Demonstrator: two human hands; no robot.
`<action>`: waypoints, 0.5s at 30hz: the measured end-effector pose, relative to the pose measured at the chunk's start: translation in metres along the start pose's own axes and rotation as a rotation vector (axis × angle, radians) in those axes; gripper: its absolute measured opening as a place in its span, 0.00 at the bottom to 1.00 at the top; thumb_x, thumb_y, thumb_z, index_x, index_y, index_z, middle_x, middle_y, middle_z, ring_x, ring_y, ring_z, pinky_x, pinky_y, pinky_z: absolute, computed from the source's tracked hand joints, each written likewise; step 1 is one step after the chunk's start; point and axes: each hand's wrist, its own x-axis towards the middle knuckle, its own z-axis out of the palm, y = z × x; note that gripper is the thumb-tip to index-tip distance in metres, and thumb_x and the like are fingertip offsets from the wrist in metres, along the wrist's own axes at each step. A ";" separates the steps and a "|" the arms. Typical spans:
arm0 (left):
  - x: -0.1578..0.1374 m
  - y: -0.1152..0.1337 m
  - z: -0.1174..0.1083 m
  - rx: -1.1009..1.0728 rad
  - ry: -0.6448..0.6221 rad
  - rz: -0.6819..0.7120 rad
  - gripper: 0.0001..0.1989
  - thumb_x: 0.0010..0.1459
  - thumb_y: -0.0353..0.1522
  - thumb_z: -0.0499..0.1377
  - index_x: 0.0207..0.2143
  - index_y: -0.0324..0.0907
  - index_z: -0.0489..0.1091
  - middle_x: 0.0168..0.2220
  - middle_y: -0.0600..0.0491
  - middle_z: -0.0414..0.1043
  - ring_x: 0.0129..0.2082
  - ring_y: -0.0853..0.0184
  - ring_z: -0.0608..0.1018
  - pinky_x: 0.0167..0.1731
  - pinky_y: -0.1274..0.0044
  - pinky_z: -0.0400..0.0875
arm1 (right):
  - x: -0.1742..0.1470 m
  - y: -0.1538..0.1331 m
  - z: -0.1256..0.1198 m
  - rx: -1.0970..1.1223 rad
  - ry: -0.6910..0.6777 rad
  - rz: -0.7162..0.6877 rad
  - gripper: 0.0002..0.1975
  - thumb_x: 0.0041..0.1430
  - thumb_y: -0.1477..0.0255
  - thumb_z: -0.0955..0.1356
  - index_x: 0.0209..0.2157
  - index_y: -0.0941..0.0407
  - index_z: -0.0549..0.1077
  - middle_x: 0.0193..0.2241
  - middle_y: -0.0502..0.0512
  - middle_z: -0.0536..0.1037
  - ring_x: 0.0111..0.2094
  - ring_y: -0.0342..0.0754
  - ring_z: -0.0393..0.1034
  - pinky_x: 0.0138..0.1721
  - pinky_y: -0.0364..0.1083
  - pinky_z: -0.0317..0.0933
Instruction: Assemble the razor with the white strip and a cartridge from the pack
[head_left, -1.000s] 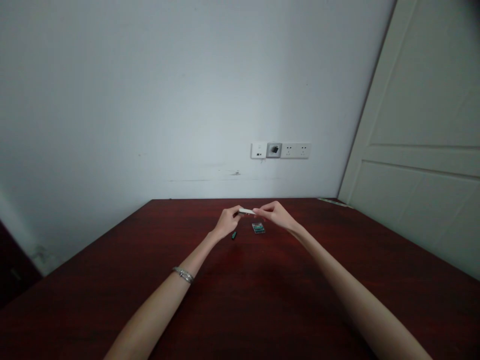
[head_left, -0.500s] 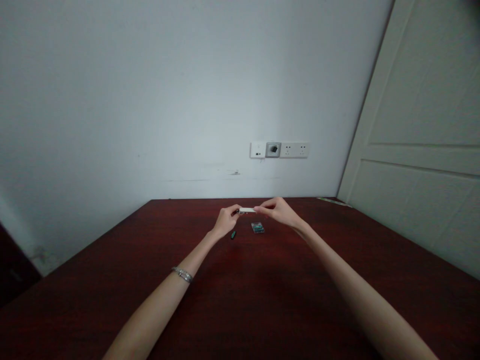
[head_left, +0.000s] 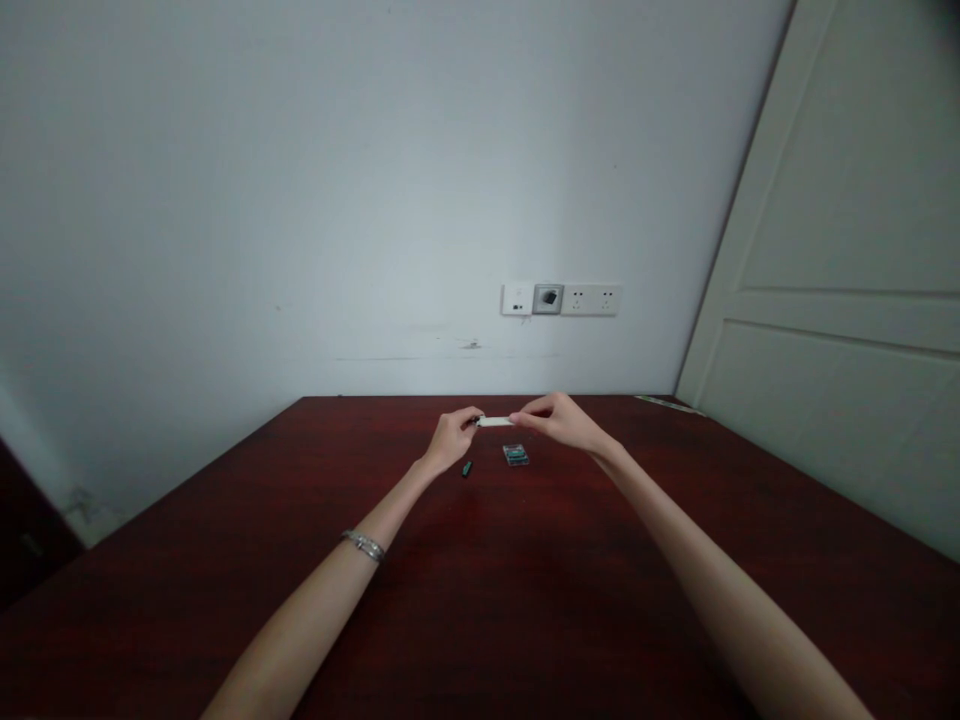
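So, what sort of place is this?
Probably a room in a home or office: a dark red table, wall sockets beyond it, and what looks like a panelled door on the right.

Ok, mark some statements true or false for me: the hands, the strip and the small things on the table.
1. The right hand pinches one end of the white strip. True.
2. The left hand lies flat on the table. False: the left hand holds the strip's other end.
3. A small clear case sits on the table. True.
4. The bracelet is on the right arm. False: the bracelet is on the left.
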 end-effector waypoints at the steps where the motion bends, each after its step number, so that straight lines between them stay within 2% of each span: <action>1: 0.000 0.001 0.001 0.000 -0.012 0.002 0.11 0.49 0.22 0.53 0.32 0.39 0.72 0.31 0.54 0.75 0.31 0.70 0.74 0.35 0.81 0.66 | 0.002 -0.003 0.002 -0.008 -0.005 -0.006 0.24 0.51 0.53 0.63 0.26 0.61 0.77 0.16 0.51 0.67 0.21 0.40 0.55 0.22 0.41 0.46; 7: 0.000 0.006 0.001 -0.052 -0.034 0.075 0.11 0.49 0.22 0.53 0.32 0.39 0.72 0.31 0.54 0.75 0.31 0.70 0.74 0.34 0.81 0.65 | 0.003 -0.001 -0.001 -0.029 -0.075 -0.013 0.24 0.50 0.53 0.63 0.21 0.60 0.75 0.16 0.50 0.65 0.20 0.40 0.52 0.22 0.42 0.45; 12: -0.002 0.006 0.001 -0.023 -0.052 0.063 0.10 0.50 0.22 0.53 0.32 0.39 0.72 0.32 0.53 0.75 0.32 0.70 0.75 0.35 0.81 0.66 | 0.003 -0.002 -0.008 -0.003 -0.114 -0.002 0.24 0.49 0.53 0.64 0.20 0.61 0.73 0.15 0.49 0.62 0.20 0.39 0.50 0.21 0.41 0.45; 15: -0.002 0.005 0.003 0.012 -0.059 0.062 0.11 0.51 0.22 0.53 0.32 0.40 0.72 0.32 0.53 0.75 0.32 0.70 0.74 0.35 0.80 0.65 | 0.005 -0.004 -0.005 0.028 -0.090 -0.006 0.24 0.51 0.54 0.63 0.20 0.61 0.73 0.15 0.49 0.63 0.19 0.39 0.51 0.21 0.41 0.45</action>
